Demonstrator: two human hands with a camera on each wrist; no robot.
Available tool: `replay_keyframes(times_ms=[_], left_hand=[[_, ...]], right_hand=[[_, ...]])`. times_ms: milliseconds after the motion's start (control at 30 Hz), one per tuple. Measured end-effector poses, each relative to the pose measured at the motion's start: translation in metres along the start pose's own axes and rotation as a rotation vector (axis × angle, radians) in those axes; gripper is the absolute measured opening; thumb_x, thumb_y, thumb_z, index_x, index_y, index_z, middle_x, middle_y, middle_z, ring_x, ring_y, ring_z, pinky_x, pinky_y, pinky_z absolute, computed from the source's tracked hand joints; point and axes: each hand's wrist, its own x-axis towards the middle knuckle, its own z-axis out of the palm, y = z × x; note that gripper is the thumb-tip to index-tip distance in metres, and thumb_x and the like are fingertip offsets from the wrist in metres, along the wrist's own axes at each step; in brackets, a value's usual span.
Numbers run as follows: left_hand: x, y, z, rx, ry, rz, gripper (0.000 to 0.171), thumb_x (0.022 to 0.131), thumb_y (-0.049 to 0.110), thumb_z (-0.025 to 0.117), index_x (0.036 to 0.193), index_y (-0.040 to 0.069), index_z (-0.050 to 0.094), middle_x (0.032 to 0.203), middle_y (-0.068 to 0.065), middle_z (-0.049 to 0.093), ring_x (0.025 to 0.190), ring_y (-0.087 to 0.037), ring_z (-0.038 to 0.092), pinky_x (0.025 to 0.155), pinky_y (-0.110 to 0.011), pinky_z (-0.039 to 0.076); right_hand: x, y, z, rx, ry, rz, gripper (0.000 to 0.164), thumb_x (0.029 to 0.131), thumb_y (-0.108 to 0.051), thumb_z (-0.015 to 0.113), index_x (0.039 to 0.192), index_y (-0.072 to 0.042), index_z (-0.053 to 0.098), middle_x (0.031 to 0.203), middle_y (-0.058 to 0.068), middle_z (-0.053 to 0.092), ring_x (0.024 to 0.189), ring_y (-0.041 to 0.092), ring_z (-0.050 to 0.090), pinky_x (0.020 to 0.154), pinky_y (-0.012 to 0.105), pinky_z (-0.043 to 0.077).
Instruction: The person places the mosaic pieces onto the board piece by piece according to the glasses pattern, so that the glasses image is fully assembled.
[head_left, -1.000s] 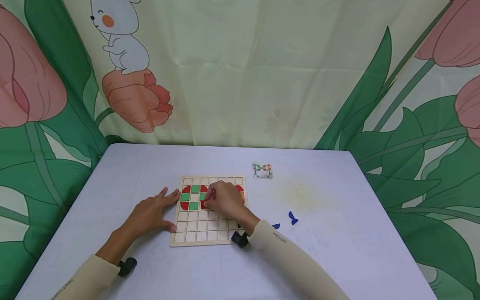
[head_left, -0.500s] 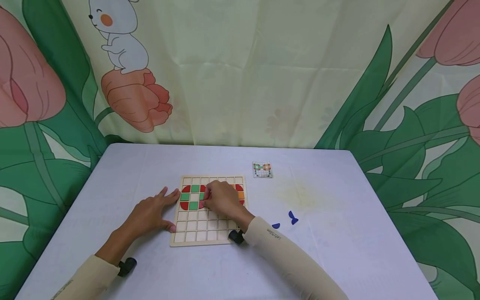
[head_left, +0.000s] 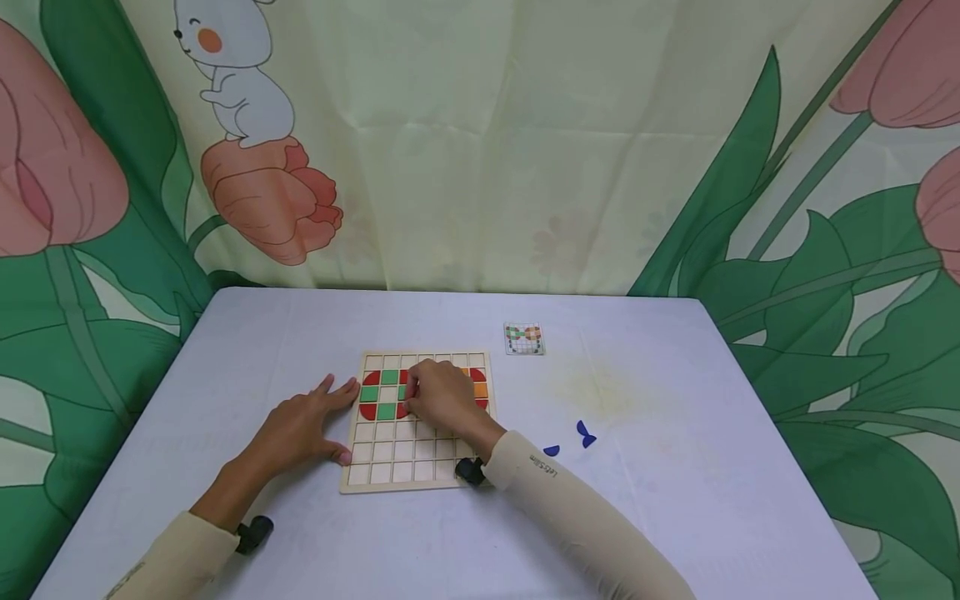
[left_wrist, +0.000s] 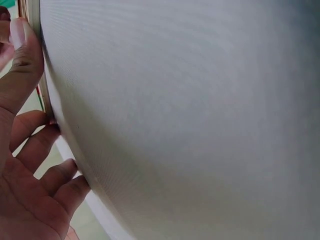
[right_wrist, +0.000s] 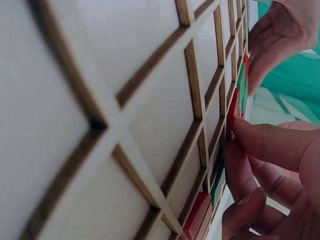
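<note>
A wooden grid board (head_left: 393, 451) lies on the table, with red, green and orange tiles in its upper rows. My left hand (head_left: 303, 425) rests along the board's left edge, thumb and fingers spread apart in the head view. Over the middle of the board, my right hand (head_left: 448, 400) pinches a red tile (right_wrist: 232, 107) with rounded corner at a cell beside a green tile (head_left: 386, 411). From the right wrist view, that red tile stands slightly proud of the grid under the thumb. Some tiles are hidden behind the right hand.
A small pattern card (head_left: 523, 339) lies beyond the board's upper right corner. To the right of the board are a single blue half-round piece (head_left: 551, 451) and two touching blue pieces (head_left: 586, 434). A printed curtain (head_left: 480, 167) hangs behind the table.
My right hand has shifted slightly left and settled over the cell; the red tile there has turned so its rounded side shows. My left hand stays in place.
</note>
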Motion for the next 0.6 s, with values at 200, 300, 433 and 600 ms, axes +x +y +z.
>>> replay_keyframes(times_ms=[200,300,433,600], left_hand=[[-0.001,0.0,0.0,-0.005,0.006,0.005,0.122,0.058,0.048,0.1,0.161,0.015,0.045,0.164,-0.034,0.038,0.137,-0.063,0.052,0.102,-0.071,0.051],[0.0,0.0,0.0,-0.001,0.007,0.004,0.122,0.058,0.049,0.1,0.161,0.015,0.045,0.164,-0.035,0.038,0.137,-0.063,0.052,0.103,-0.071,0.05],[0.0,0.0,0.0,0.003,0.005,0.002,0.123,0.057,0.05,0.1,0.162,0.016,0.045,0.164,-0.035,0.038,0.136,-0.064,0.052,0.103,-0.071,0.05],[0.0,0.0,0.001,0.006,0.008,0.006,0.122,0.058,0.049,0.1,0.161,0.015,0.045,0.164,-0.033,0.038,0.138,-0.063,0.052,0.103,-0.071,0.05]], right_hand=[[0.001,0.0,-0.001,-0.005,-0.001,-0.005,0.022,0.088,-0.022,0.088,0.075,-0.023,0.071,0.075,-0.009,0.067,0.072,0.013,0.059,0.058,0.03,0.044],[0.0,0.0,-0.004,0.001,0.006,-0.005,0.021,0.088,-0.024,0.087,0.076,-0.023,0.071,0.075,-0.009,0.066,0.071,0.012,0.059,0.057,0.029,0.044],[-0.005,0.0,-0.011,0.023,0.016,-0.022,0.018,0.088,-0.026,0.087,0.08,-0.023,0.072,0.073,-0.008,0.065,0.069,0.011,0.06,0.054,0.027,0.044],[-0.014,0.004,-0.022,0.055,0.02,-0.054,0.016,0.087,-0.028,0.089,0.084,-0.024,0.073,0.073,-0.009,0.067,0.067,0.009,0.06,0.055,0.027,0.045]])
